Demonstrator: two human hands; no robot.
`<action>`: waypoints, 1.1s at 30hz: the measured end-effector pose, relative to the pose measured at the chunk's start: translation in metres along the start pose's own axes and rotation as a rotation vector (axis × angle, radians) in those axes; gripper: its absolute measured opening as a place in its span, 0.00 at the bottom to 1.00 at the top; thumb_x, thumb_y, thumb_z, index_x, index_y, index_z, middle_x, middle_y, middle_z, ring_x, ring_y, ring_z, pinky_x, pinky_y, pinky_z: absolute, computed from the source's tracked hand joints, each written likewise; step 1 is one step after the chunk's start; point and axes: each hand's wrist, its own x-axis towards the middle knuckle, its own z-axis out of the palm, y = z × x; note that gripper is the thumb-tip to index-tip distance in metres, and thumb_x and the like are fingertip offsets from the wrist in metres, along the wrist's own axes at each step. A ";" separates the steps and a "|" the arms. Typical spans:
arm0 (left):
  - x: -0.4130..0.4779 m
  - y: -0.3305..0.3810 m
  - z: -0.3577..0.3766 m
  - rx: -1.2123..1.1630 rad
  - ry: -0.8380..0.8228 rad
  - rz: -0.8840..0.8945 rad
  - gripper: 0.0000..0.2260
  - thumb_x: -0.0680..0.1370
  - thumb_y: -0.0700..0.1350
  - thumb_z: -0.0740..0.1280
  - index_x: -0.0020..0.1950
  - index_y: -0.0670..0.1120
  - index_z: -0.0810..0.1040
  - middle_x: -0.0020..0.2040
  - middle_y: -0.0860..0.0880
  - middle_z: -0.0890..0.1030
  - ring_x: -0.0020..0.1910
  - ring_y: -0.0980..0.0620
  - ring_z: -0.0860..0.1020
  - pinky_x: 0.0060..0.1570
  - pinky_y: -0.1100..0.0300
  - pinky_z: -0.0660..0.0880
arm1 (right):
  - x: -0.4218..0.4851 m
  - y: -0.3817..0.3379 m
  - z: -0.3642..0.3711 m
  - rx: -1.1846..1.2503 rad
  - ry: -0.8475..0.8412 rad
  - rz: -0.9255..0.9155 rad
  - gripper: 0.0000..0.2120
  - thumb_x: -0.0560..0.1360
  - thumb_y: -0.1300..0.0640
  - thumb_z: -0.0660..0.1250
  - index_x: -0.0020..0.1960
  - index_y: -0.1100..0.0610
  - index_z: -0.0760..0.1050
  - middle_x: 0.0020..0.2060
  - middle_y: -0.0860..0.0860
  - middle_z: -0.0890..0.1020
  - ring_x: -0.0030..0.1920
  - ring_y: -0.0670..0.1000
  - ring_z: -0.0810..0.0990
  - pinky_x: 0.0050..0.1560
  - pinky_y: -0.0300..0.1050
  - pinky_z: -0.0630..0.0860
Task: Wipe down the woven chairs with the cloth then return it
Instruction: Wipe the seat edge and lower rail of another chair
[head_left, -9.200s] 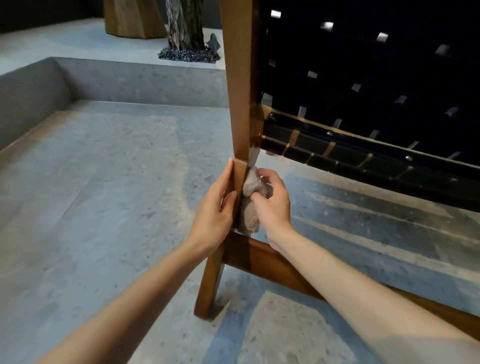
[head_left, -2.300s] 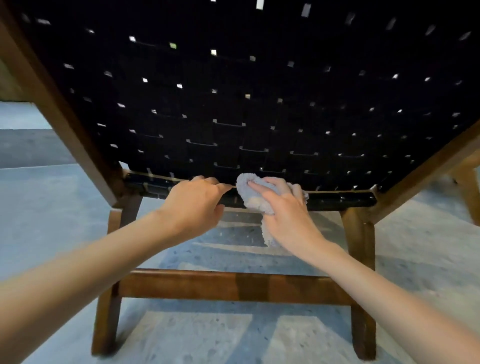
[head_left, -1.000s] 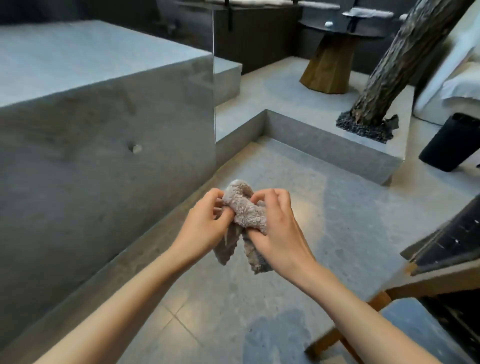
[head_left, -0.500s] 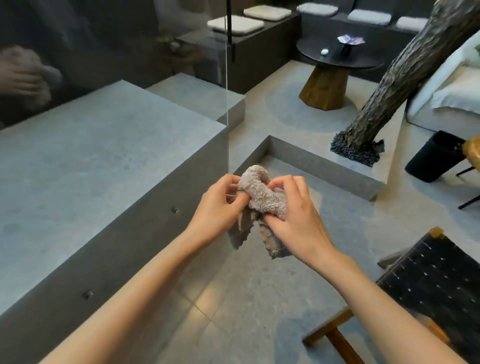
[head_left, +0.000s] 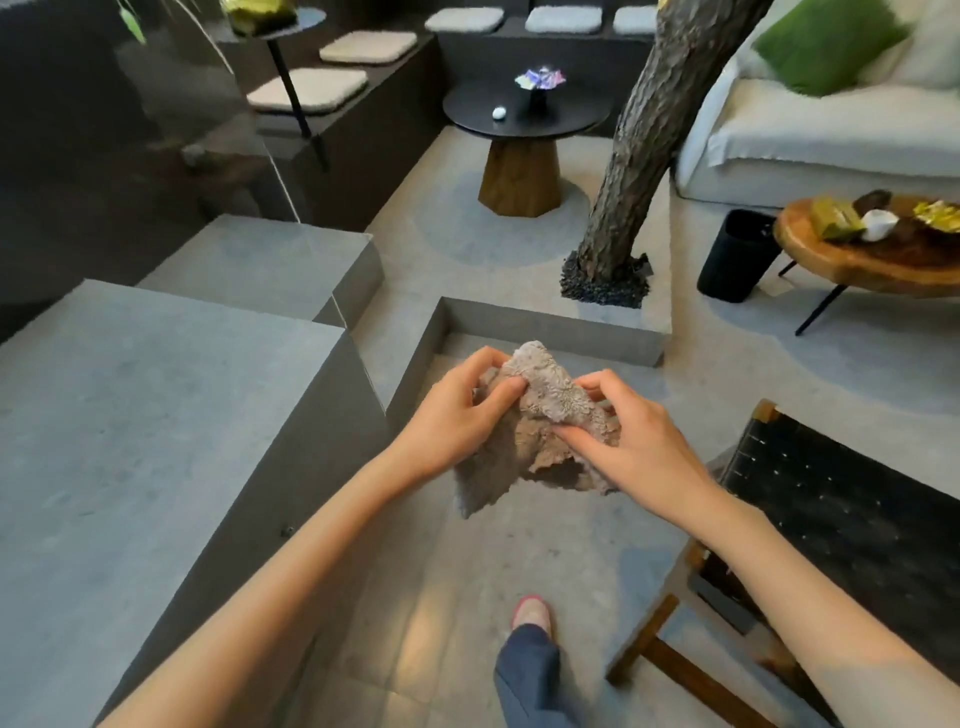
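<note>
A fluffy grey-beige cloth hangs in the air in front of me, held by both hands. My left hand grips its left side with thumb and curled fingers. My right hand pinches its right side between thumb and fingertips. The cloth is partly spread between them, its lower edge drooping. A woven chair with black straps and a brown wooden frame stands at the lower right, under my right forearm.
A large grey stone block fills the left, with a lower block behind it. A sunken floor step, a tree trunk, a round black table, a black bin, a wooden side table and a white sofa lie ahead.
I have turned away from the chair's back and stood up. The cloth, bunched between my hands before, is now pulled wider apart.
</note>
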 end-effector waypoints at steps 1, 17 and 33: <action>0.021 0.003 0.005 0.010 -0.052 0.015 0.09 0.80 0.49 0.62 0.54 0.45 0.74 0.38 0.52 0.76 0.34 0.58 0.73 0.38 0.59 0.71 | 0.008 0.012 -0.008 -0.003 0.010 0.024 0.14 0.73 0.42 0.68 0.56 0.43 0.69 0.51 0.42 0.79 0.51 0.47 0.78 0.51 0.53 0.75; 0.301 0.001 0.099 0.122 -0.815 0.189 0.48 0.64 0.39 0.79 0.76 0.55 0.55 0.58 0.50 0.69 0.54 0.54 0.70 0.54 0.68 0.69 | 0.122 0.155 -0.097 0.202 0.267 0.569 0.08 0.80 0.44 0.57 0.54 0.38 0.58 0.52 0.73 0.75 0.44 0.69 0.77 0.43 0.64 0.76; 0.556 0.036 0.264 0.132 -1.265 0.565 0.09 0.79 0.40 0.65 0.39 0.41 0.75 0.32 0.44 0.74 0.29 0.54 0.71 0.32 0.63 0.65 | 0.192 0.277 -0.134 0.348 0.605 1.046 0.13 0.76 0.54 0.69 0.59 0.49 0.74 0.55 0.42 0.78 0.53 0.37 0.77 0.48 0.30 0.72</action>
